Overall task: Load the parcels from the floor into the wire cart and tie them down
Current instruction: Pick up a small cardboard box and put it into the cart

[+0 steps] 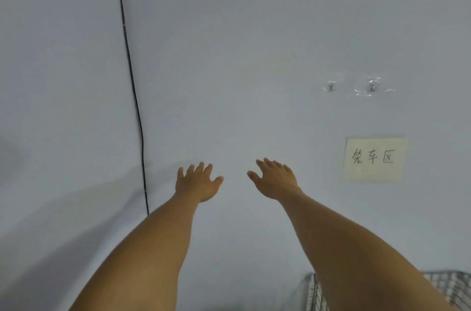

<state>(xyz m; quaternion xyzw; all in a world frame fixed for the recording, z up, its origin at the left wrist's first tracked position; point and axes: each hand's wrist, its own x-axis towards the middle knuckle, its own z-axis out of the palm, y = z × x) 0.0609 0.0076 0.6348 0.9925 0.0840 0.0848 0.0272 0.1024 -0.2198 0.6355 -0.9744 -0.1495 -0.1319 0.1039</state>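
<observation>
Both my arms stretch forward in front of a pale grey wall. My left hand [197,182] is spread with straight fingers and holds nothing. My right hand [275,178] is likewise spread and empty, a little to its right. Only the top rim of the wire cart [314,290] shows at the bottom right, partly behind my right forearm. No parcels and no floor are in view.
A paper sign [374,159] with handwritten characters is stuck on the wall at the right. Two clear adhesive hooks [331,86] sit above it. A thin black cable [132,86] runs down the wall on the left.
</observation>
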